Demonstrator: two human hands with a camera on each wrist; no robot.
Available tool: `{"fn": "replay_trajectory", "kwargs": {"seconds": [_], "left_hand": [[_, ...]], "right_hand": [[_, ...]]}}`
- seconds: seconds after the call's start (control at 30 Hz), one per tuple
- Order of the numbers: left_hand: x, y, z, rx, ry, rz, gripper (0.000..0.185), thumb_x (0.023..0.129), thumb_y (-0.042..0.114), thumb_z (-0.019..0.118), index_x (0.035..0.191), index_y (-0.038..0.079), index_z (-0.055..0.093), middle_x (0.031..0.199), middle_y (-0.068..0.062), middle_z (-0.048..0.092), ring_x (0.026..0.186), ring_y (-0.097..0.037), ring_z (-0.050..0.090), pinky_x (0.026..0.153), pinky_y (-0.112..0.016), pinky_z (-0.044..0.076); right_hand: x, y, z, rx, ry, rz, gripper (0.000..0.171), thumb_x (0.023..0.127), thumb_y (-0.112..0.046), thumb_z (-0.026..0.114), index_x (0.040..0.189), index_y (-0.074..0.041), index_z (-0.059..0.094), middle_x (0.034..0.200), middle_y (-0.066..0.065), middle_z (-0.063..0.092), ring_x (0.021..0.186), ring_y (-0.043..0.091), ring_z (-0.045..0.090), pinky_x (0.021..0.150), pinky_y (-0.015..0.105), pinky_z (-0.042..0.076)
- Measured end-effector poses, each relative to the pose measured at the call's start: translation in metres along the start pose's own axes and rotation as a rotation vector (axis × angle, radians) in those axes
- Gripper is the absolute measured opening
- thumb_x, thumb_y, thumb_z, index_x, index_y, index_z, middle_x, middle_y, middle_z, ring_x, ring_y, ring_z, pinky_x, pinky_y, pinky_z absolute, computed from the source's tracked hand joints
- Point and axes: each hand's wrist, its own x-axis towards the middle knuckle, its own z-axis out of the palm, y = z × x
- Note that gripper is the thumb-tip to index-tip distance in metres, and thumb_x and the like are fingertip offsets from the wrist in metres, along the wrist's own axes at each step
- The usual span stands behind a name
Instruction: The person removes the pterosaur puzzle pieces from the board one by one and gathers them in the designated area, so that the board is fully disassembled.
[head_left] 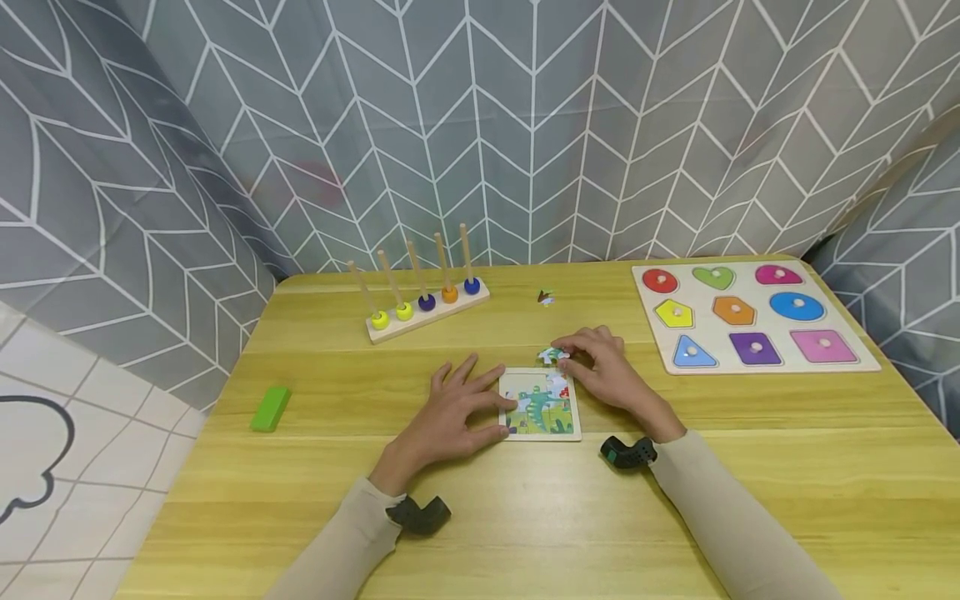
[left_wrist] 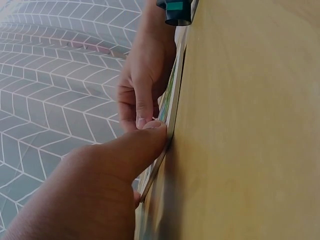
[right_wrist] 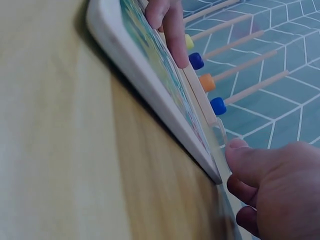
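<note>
A square wooden jigsaw puzzle (head_left: 541, 408) with a green dinosaur picture lies on the table, its upper left part showing bare board. My left hand (head_left: 452, 414) has its fingers spread, with fingertips resting on the puzzle's left side; in the left wrist view its thumb (left_wrist: 150, 131) touches the frame edge. Just beyond the puzzle's upper right corner, my right hand (head_left: 603, 368) pinches a jigsaw piece (head_left: 551, 356) between thumb and fingers. The right wrist view shows that piece (right_wrist: 221, 131) edge-on at the thumb tip. Another loose piece (head_left: 545, 297) lies farther back.
A wooden peg stand (head_left: 429, 315) with coloured beads stands at the back left. On the right lies a shape board (head_left: 712, 358) with knobbed coloured pieces. A green block (head_left: 271, 409) sits near the left edge. A grey patterned curtain (head_left: 525, 133) hangs behind the table.
</note>
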Motion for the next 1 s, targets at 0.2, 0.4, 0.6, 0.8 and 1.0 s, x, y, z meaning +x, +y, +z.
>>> {"fn": "replay_trajectory", "kwargs": {"seconds": [0.2, 0.4, 0.6, 0.8, 1.0], "left_hand": [[-0.001, 0.000, 0.001, 0.005, 0.004, 0.003, 0.035, 0.095, 0.050, 0.064, 0.126, 0.037, 0.071, 0.164, 0.002, 0.039, 0.158, -0.041, 0.016, 0.121, -0.067, 0.006], [-0.001, 0.001, 0.000, -0.006, 0.002, -0.001, 0.034, 0.095, 0.049, 0.065, 0.126, 0.037, 0.071, 0.164, 0.001, 0.039, 0.158, -0.041, 0.015, 0.121, -0.067, 0.006], [-0.001, 0.001, 0.000, -0.008, 0.006, 0.001, 0.034, 0.094, 0.049, 0.066, 0.126, 0.037, 0.071, 0.164, 0.001, 0.039, 0.158, -0.041, 0.016, 0.121, -0.067, 0.006], [-0.001, 0.000, 0.001, -0.006, 0.002, -0.001, 0.035, 0.095, 0.050, 0.065, 0.127, 0.037, 0.070, 0.164, 0.002, 0.038, 0.158, -0.040, 0.015, 0.121, -0.067, 0.005], [-0.001, -0.001, 0.002, 0.001, 0.006, 0.000, 0.035, 0.095, 0.050, 0.064, 0.127, 0.038, 0.070, 0.164, 0.003, 0.038, 0.158, -0.040, 0.015, 0.121, -0.067, 0.006]], "right_hand": [[0.000, 0.005, 0.000, -0.035, 0.058, 0.038, 0.026, 0.093, -0.011, 0.073, 0.119, -0.008, 0.073, 0.105, 0.009, 0.071, 0.096, 0.023, 0.044, 0.083, 0.041, 0.021], [0.000, 0.007, -0.001, -0.057, 0.103, 0.078, 0.027, 0.093, -0.012, 0.073, 0.120, -0.008, 0.073, 0.106, 0.011, 0.070, 0.098, 0.025, 0.045, 0.081, 0.040, 0.020], [0.001, 0.009, -0.003, -0.077, 0.120, 0.104, 0.027, 0.094, -0.012, 0.072, 0.120, -0.007, 0.073, 0.107, 0.012, 0.069, 0.098, 0.026, 0.044, 0.080, 0.040, 0.019], [0.000, 0.011, -0.003, -0.110, 0.146, 0.112, 0.026, 0.094, -0.013, 0.072, 0.119, -0.006, 0.073, 0.103, 0.013, 0.069, 0.094, 0.027, 0.044, 0.077, 0.040, 0.018], [0.000, 0.011, -0.003, -0.124, 0.163, 0.113, 0.026, 0.094, -0.013, 0.073, 0.118, -0.006, 0.073, 0.100, 0.013, 0.068, 0.092, 0.027, 0.044, 0.077, 0.041, 0.019]]}}
